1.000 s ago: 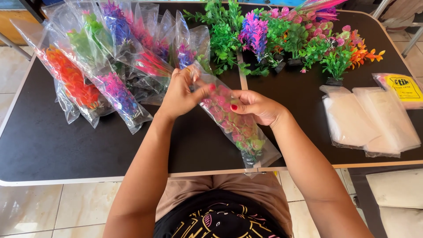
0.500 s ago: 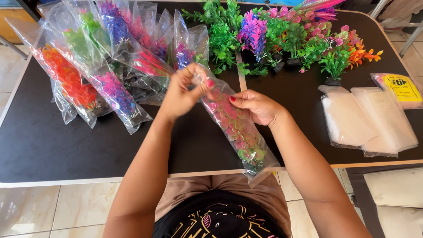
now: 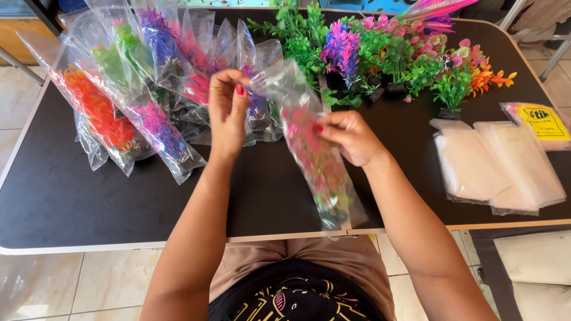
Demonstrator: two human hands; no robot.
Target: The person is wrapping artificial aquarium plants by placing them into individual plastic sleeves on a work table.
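A pile of bagged plastic plants [image 3: 137, 101] is seen already finished at the left of the black desk [image 3: 59, 202], while one clear bag [image 3: 315, 148] holding a pink plant is held up above the desk's middle, its top pinched shut in the left hand [image 3: 226, 113] and its side clamped by the right hand [image 3: 351, 138]. Behind and to the right of that bag, a row of unbagged plants [image 3: 392, 56] is left to be packed, with a stack of empty bags [image 3: 496, 166] and a yellow-labelled packet [image 3: 538, 122] lying further right; nothing is seen blocking the hands.
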